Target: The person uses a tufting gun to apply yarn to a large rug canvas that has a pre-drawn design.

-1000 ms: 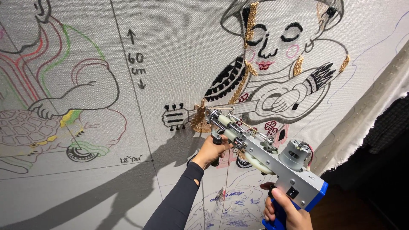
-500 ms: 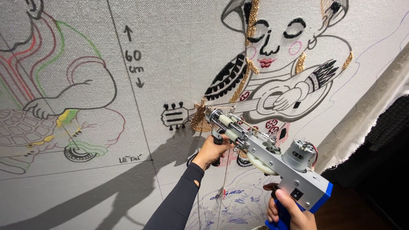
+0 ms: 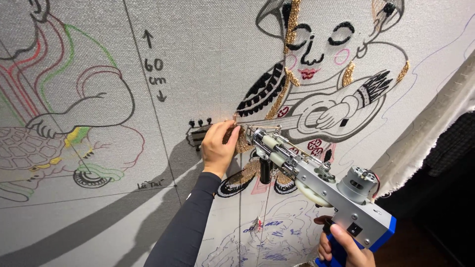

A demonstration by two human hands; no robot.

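Observation:
A silver tufting gun with a blue rear handle points its needle tip at the grey stretched cloth. My right hand grips the blue handle at the bottom right. My left hand, in a dark sleeve, is off the gun's black front grip and rests on the cloth, fingertips pinching at the brown tufted patch just left of the needle. The cloth carries a drawn figure playing a guitar, partly tufted in black and gold.
Left on the cloth is a drawn turtle and another outlined figure with red and green lines. A hand-drawn measure mark with arrows sits at upper middle. The cloth's frayed right edge borders a dark area.
My left hand left the gun's front grip and rose to the cloth beside the needle. The view shifted, so the gun and drawing sit slightly lower and to the right.

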